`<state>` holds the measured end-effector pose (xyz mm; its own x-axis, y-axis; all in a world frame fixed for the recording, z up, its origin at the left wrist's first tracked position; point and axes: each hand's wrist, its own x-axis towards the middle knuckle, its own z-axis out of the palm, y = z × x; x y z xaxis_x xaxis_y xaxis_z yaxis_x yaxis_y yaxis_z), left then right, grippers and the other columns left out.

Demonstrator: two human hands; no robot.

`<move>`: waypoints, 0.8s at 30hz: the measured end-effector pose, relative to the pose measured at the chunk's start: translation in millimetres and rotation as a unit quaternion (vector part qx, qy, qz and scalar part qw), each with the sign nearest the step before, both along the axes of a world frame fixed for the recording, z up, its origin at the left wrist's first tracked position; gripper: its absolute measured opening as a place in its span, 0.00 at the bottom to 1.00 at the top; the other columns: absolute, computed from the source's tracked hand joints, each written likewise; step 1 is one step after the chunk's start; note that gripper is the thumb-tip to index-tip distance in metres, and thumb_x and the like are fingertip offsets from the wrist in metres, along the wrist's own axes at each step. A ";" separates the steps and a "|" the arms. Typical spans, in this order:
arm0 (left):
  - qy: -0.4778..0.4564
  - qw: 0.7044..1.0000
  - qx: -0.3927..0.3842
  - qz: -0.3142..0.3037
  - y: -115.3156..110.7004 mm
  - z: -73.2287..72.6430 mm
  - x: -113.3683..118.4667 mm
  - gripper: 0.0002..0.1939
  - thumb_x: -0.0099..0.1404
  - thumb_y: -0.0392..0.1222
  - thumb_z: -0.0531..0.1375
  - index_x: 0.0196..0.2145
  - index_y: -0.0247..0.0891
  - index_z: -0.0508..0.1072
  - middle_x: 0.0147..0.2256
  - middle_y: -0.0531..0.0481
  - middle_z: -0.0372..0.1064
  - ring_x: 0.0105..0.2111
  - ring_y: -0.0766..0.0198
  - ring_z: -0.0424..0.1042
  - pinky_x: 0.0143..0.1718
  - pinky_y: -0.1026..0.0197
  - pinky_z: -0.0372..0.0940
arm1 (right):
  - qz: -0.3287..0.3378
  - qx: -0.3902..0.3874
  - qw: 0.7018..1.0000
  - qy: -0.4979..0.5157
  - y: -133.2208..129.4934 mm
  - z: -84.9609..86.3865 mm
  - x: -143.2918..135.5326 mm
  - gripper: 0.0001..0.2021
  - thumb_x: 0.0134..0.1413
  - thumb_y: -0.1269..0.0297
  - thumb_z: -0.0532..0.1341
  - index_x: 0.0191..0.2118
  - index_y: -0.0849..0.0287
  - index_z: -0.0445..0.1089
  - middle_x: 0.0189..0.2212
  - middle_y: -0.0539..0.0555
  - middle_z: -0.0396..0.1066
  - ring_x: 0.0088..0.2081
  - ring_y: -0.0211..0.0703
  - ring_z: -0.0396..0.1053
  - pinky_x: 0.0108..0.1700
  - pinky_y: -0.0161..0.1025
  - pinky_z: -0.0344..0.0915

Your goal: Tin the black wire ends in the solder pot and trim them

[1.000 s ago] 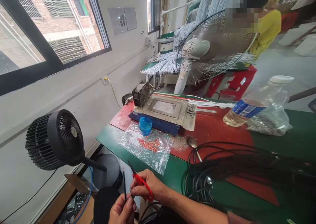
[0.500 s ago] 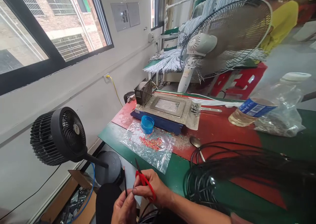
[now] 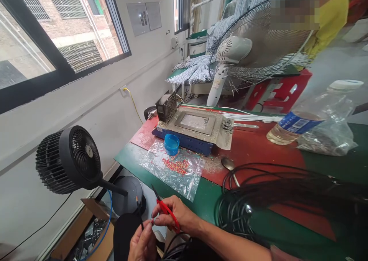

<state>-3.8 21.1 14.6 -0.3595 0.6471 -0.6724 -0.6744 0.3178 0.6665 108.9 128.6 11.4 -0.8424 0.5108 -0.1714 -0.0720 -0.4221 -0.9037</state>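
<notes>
Low in the head view, my left hand (image 3: pixel 143 241) pinches a black cable (image 3: pixel 139 211) whose upper end shows a small orange tip. My right hand (image 3: pixel 179 217) has red-handled scissors (image 3: pixel 169 212) looped on its fingers, the dark blades pointing up and left. Both hands' fingertips meet in front of my lap, with a tiny reddish bit between them that is too small to name. Beyond my hands a clear plastic bag (image 3: pixel 161 176) lies flat on the table, bearing a scatter of small red and yellow pieces (image 3: pixel 176 166) and a blue cup (image 3: pixel 171 145).
A dusty heated-plate-like device (image 3: pixel 189 128) with a small fan (image 3: pixel 166 107) stands behind the bag. To the right lie a spoon (image 3: pixel 228 165), coiled black cables (image 3: pixel 238 211) and a bottle (image 3: pixel 296 125). A black fan (image 3: pixel 71 159) stands left; a person in yellow (image 3: pixel 330 21) is behind.
The black cable's tip has swung left and slightly down. My right hand and the scissors have shifted slightly left, and a reddish bit now shows at the fingertips.
</notes>
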 end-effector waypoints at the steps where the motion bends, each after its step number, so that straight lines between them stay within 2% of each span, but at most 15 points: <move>1: 0.000 1.000 -0.003 -0.003 0.2 1.5 0.2 0.24 0.34 0.53 0.69 0.27 0.34 0.72 0.09 0.66 0.45 0.11 0.83 0.38 0.13 0.73 0.31 | 0.002 0.007 1.000 0.000 0.1 1.2 0.4 0.19 0.34 0.54 0.68 0.31 0.65 0.73 0.14 0.44 0.58 0.16 0.26 0.51 0.18 0.28 0.48; 5: 0.000 1.000 -0.008 -0.022 -0.8 5.6 1.7 0.17 0.36 0.48 0.70 0.23 0.35 0.73 0.09 0.64 0.47 0.11 0.82 0.38 0.13 0.71 0.35 | 0.004 0.056 0.998 0.024 0.2 6.9 2.5 0.18 0.37 0.54 0.67 0.30 0.65 0.74 0.14 0.44 0.57 0.18 0.27 0.51 0.20 0.29 0.48; 8: 0.020 0.999 -0.012 -0.035 -1.9 5.7 3.1 0.19 0.36 0.49 0.69 0.25 0.34 0.74 0.10 0.64 0.46 0.12 0.81 0.38 0.13 0.70 0.38 | -0.009 0.082 0.996 0.029 0.1 8.1 3.2 0.17 0.39 0.54 0.66 0.24 0.66 0.72 0.14 0.45 0.58 0.19 0.28 0.52 0.21 0.29 0.49; 12: 0.104 0.994 -0.011 -0.032 -1.8 3.2 4.7 0.21 0.34 0.52 0.69 0.23 0.33 0.72 0.10 0.64 0.47 0.12 0.81 0.41 0.15 0.70 0.35 | -0.012 0.070 0.997 -0.010 -1.6 4.1 2.4 0.18 0.39 0.52 0.66 0.24 0.66 0.69 0.12 0.44 0.57 0.16 0.28 0.52 0.19 0.28 0.48; 16: 0.180 0.983 0.006 -0.038 -0.7 2.2 5.9 0.22 0.37 0.55 0.67 0.23 0.33 0.71 0.11 0.61 0.53 0.12 0.80 0.45 0.16 0.70 0.37 | -0.013 0.052 0.998 -0.027 -4.2 -0.3 0.5 0.18 0.41 0.51 0.65 0.25 0.65 0.68 0.11 0.44 0.57 0.15 0.28 0.53 0.18 0.27 0.48; 20: 0.132 0.990 -0.003 -0.043 -0.4 3.3 5.9 0.24 0.38 0.56 0.66 0.26 0.33 0.71 0.11 0.63 0.51 0.11 0.81 0.43 0.15 0.70 0.36 | -0.013 0.027 0.999 -0.019 -4.0 -3.1 -0.2 0.18 0.41 0.51 0.65 0.26 0.65 0.67 0.12 0.44 0.58 0.15 0.28 0.54 0.17 0.27 0.50; 24: 0.098 0.995 -0.009 -0.004 -1.0 3.2 5.2 0.24 0.35 0.55 0.68 0.26 0.33 0.71 0.11 0.62 0.54 0.11 0.83 0.42 0.15 0.71 0.35 | 0.013 0.026 0.999 -0.018 -2.0 -2.5 0.5 0.19 0.42 0.49 0.64 0.26 0.65 0.68 0.12 0.44 0.58 0.14 0.28 0.53 0.17 0.27 0.50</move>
